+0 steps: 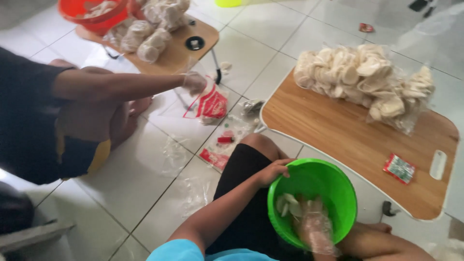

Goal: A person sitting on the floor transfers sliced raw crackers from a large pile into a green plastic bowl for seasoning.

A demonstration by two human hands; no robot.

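A green plastic bowl [333,186] rests tilted on my lap with pale crackers [289,203] inside. My left hand [274,171] grips its rim at the left. My right hand [315,227], in a thin clear plastic glove, reaches into the bowl among the crackers; whether it holds any I cannot tell. Beside the bowl stands a low wooden table [338,140] with clear bags packed with crackers [362,79] and a small red-and-green sachet [399,168].
A second person sits at the left; their gloved hand [194,82] holds a red-and-white plastic bag [210,104]. Behind them a second wooden table [179,48] bears filled bags and a red bowl [94,13]. Loose plastic bags and a red lighter [225,139] lie on the white tiles.
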